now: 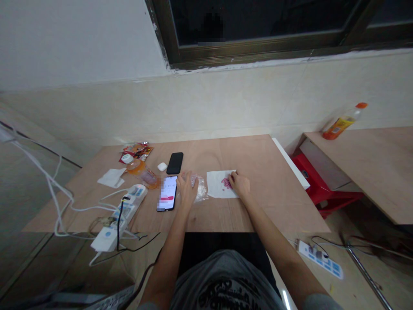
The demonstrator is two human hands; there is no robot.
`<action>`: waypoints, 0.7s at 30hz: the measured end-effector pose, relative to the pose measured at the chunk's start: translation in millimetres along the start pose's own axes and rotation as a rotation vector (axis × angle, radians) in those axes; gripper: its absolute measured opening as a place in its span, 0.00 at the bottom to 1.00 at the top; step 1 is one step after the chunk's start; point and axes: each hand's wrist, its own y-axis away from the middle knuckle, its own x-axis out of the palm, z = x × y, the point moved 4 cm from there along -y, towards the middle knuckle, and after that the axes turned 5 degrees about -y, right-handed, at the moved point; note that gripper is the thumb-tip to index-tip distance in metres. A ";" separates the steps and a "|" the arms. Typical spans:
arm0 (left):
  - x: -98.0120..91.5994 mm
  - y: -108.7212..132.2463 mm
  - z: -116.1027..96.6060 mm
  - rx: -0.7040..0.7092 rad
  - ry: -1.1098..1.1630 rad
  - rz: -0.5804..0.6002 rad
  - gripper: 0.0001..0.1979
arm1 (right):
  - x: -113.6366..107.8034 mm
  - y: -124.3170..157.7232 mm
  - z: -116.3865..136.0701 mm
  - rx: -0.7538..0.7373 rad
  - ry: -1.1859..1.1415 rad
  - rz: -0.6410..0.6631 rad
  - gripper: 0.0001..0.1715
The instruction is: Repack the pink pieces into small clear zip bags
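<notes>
My left hand (186, 188) rests on the wooden table (258, 206), its fingers on a clear plastic bag (200, 188) that looks crumpled. My right hand (239, 184) lies on a white sheet of paper (217, 186), fingers curled together over a small heap of pink beads (226, 182). What the fingertips pinch is too small to make out. A phone with a lit screen (167, 193) lies just left of my left hand.
A dark phone (175, 163), a white earbud case (161, 166), an orange-lidded jar (135, 165), snack wrappers (137, 150) and a tissue (112, 177) sit at the back left. A white power strip (121, 215) with cables lies front left. A red stool (319, 189) and a bottle (342, 124) are right.
</notes>
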 end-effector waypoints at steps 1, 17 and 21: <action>-2.1 1.2 -2.5 0.000 -0.003 0.000 0.22 | 0.0 0.0 0.1 0.002 -0.001 0.006 0.25; 20.1 20.9 -26.3 -0.152 -0.161 0.133 0.23 | -1.4 0.2 -3.4 0.021 -0.076 -0.070 0.27; 9.6 19.0 -30.2 -0.167 -0.193 0.149 0.22 | -1.5 -0.4 -4.4 0.024 -0.089 -0.085 0.26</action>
